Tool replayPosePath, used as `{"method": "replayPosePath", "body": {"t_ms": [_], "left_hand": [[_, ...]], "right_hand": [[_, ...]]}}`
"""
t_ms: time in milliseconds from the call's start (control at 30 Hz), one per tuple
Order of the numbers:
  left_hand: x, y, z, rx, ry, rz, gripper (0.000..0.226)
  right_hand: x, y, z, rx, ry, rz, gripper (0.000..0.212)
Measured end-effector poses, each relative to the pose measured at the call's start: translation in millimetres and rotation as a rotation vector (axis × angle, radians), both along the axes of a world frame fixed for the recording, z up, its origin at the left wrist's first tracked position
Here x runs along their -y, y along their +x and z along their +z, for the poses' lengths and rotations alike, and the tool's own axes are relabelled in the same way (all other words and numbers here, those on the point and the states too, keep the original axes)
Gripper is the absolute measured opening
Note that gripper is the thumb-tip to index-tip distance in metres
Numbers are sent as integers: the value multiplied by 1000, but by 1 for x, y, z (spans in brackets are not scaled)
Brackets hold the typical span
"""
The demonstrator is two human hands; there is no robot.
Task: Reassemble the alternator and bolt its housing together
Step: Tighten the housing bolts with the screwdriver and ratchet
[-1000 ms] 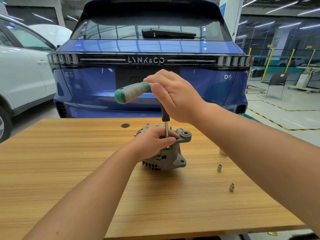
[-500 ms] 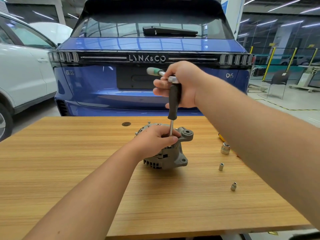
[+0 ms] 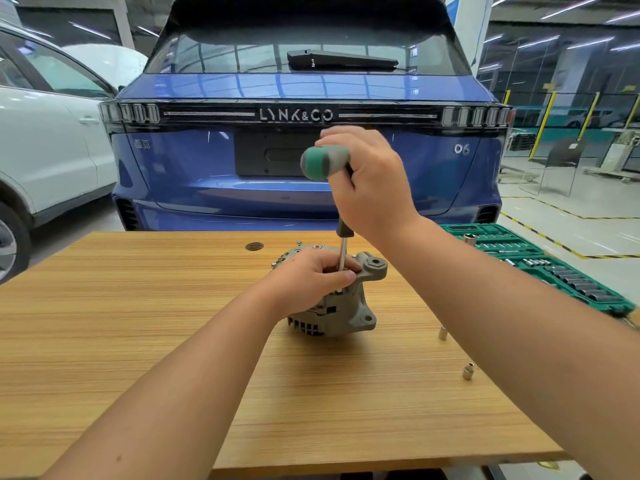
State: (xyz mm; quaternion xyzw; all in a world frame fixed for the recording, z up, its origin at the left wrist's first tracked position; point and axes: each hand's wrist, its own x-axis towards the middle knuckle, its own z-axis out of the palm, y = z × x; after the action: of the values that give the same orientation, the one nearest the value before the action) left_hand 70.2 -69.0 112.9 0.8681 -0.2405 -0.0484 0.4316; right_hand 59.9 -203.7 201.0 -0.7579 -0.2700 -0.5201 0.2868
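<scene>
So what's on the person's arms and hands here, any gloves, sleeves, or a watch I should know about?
Nothing worn that shows. The left hand and right hand are both bare, no gloves, and no rings are visible on the fingers. Both forearms are uncovered all the way to the frame edge, with no sleeve cuff, watch or wristband in view. Anything above the elbows is out of frame.

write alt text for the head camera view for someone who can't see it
A person's right hand grips a green-and-grey handled driver with its shaft upright, pressed down into a grey alternator that the left hand steadies on a wooden table. Two small sockets lie to the right, a green socket tray beyond them, and a blue car stands behind.
</scene>
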Motion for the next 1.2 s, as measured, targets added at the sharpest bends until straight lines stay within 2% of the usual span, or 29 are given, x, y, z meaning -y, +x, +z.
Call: {"method": "replayPosePath", "body": {"t_ms": [200,333,400,567,733,833,900,967,1067,1133,1200], "left_hand": [[-1,2,-2,5,30,-1,18],[-1,3,-2,8,28,4,17],[-1,3,-2,6,22,6,17],[-1,2,-2,6,14,8,17],[-1,1,-2,7,13,-4,17],[-1,0,-3,2,11,-2,16],[-1,0,-3,-4,8,0,17],[-1,0,-3,-3,8,-4,17],[-1,0,-3,-4,7,4,17],[-1,1,-3,-11,5,10,16],[-1,1,-2,-21,4,10,16]], "right_hand": [[5,-4,3,-142,-127,41,23],[15,-7,6,-242,-286,74,54],[21,-7,9,-277,-351,75,61],[24,-8,17,-255,-359,138,44],[15,-10,27,-208,-441,-16,40],[5,-10,45,-320,-548,-122,44],[-3,-8,58,-478,-562,-215,46],[-9,-6,69,-729,-384,-201,36],[-11,-6,72,-1165,189,108,16],[-5,-7,67,-1314,505,368,20],[-2,-5,55,-1310,840,595,22]]}}
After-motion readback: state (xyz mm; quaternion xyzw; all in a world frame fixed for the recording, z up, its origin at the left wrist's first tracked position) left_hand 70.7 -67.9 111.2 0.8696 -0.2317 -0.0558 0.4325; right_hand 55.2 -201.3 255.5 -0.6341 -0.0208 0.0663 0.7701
